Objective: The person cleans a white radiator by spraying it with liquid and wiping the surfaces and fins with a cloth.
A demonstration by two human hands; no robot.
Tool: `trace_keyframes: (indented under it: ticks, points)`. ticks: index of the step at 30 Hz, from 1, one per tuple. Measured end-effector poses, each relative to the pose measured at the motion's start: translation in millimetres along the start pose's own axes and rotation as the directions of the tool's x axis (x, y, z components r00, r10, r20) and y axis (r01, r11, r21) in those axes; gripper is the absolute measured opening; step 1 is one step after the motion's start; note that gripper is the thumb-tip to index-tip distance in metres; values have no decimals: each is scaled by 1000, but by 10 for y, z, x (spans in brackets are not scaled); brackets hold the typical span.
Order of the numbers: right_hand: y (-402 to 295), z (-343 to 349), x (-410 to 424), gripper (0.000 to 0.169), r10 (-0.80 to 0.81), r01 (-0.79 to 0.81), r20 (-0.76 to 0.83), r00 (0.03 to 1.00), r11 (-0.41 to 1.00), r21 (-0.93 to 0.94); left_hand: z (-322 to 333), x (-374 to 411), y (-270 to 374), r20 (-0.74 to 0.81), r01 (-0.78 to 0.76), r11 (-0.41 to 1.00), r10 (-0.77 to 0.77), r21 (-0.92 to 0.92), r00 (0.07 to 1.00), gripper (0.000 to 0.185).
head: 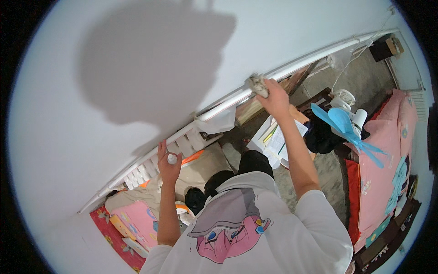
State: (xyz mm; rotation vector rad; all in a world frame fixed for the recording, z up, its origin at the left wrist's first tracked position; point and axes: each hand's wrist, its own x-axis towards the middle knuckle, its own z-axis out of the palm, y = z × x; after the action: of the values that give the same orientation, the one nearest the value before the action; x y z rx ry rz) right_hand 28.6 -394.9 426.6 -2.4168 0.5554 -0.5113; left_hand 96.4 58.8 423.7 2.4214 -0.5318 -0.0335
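My right hand (278, 101) is shut on a crumpled, grey-brown cloth (258, 84), which touches the long white rail (284, 71) along the wall. Farther down to the left, my left hand (168, 166) is raised by the same rail, above white slatted plastic pieces (184, 145). Its thumb and a finger form a ring around a small whitish patch, and its other fingers point up. Whether that patch is a held object cannot be told. A translucent plastic bag (219, 120) hangs from the rail between my hands.
Below are a bed with a beige cover (202, 166), papers with pens (275, 140), and a white fan with blue blades (342, 125) beside my right arm. A pink-covered bed (379, 178) lies at the right. A cable (345, 65) hangs near the rail's far end.
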Motion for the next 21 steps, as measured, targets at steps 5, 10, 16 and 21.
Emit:
trace_keyframes:
  ticks: [5, 10, 16, 21]
  points:
    - [476, -276, 225, 61, 125, -125, -9, 992, 992, -13, 10, 6, 87, 7, 65, 998, -65, -10, 998, 17]
    - [939, -321, 385, 66, 229, -238, -80, 970, 959, -152, -7, 12, 88, 22, 87, 996, -88, 11, 996, 21]
    - [950, -315, 384, 65, 248, -271, -141, 958, 947, -172, -108, 62, 80, 120, 100, 994, -103, 32, 987, 28]
    - [721, -91, 212, 61, 195, -197, -95, 976, 980, -9, -152, 32, 17, 166, 129, 992, -126, -4, 978, 31]
